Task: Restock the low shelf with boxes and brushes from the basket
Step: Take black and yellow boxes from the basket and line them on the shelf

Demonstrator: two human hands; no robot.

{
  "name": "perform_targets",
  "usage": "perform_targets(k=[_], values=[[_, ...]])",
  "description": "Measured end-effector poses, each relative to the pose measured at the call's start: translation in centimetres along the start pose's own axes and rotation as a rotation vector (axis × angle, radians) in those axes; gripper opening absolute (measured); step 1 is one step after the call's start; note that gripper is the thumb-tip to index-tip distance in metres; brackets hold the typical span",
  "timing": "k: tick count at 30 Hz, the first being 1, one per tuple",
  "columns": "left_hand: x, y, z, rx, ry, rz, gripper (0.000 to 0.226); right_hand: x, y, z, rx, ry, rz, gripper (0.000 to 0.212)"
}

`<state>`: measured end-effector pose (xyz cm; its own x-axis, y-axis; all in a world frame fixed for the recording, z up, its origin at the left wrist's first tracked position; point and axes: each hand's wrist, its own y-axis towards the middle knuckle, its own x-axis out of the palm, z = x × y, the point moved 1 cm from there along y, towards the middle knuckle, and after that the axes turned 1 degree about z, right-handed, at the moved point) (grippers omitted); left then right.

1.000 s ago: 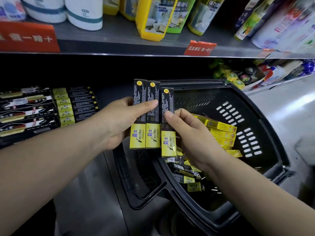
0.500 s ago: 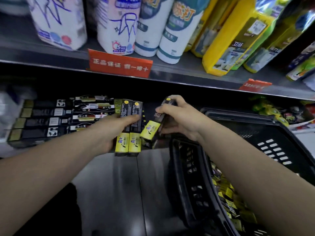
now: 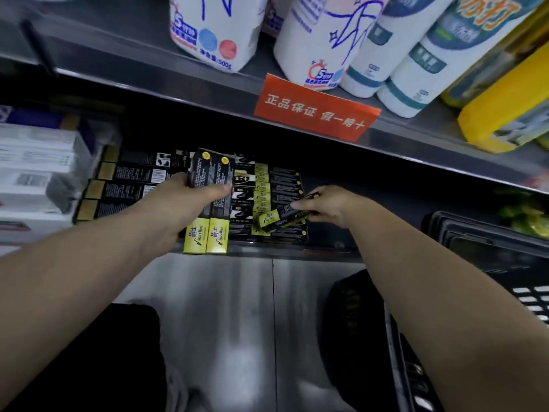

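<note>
here the left hand (image 3: 181,209) grips two black-and-yellow boxes (image 3: 209,203) side by side, upright, before the low shelf (image 3: 326,251). the right hand (image 3: 329,203) pinches a single box (image 3: 280,217) lying tilted on the stacked boxes (image 3: 277,188) there. the basket (image 3: 487,257) sits at the right.

Both forearms bare from frame edge to wrist, no sleeves visible. Left hand (image 3: 181,209) and right hand (image 3: 332,205) bare: no gloves, rings, watch or wristbands seen. Nails short where the fingertips show. Dark, near-black garment (image 3: 124,358) at bottom left, likely trousers over a knee; fabric plain, detail blurred.
</note>
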<state>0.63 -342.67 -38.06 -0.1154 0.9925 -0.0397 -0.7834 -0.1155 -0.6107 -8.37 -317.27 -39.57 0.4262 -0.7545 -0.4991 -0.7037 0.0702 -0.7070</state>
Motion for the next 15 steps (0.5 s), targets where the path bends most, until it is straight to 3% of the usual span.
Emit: perform_targets(k=[2, 4, 6, 8, 10, 15], values=[[0.0, 0.3, 0.0, -0.002, 0.018, 0.002, 0.068, 0.0, 0.2, 0.0, -0.003, -0.017, -0.071, 0.031], [0.1, 0.4, 0.0, -0.011, 0.020, 0.009, 0.080, 0.2, 0.5, 0.2, 0.011, -0.096, -0.038, 0.040], [0.3, 0.5, 0.1, -0.019, 0.021, -0.002, 0.085, 0.7, 0.7, 0.2, 0.020, -0.348, 0.024, 0.048], [0.5, 0.6, 0.2, -0.012, 0.027, -0.006, 0.075, 1.6, 0.7, 0.2, -0.019, -0.695, 0.062, 0.060], [0.7, 0.5, 0.3, -0.012, 0.036, -0.004, 0.062, 2.5, 0.7, 0.3, -0.092, -0.893, 0.126, 0.060], [0.8, 0.5, 0.2, -0.001, 0.043, -0.004, 0.048, 4.6, 1.4, 1.6, -0.131, -0.977, 0.228, 0.047]])
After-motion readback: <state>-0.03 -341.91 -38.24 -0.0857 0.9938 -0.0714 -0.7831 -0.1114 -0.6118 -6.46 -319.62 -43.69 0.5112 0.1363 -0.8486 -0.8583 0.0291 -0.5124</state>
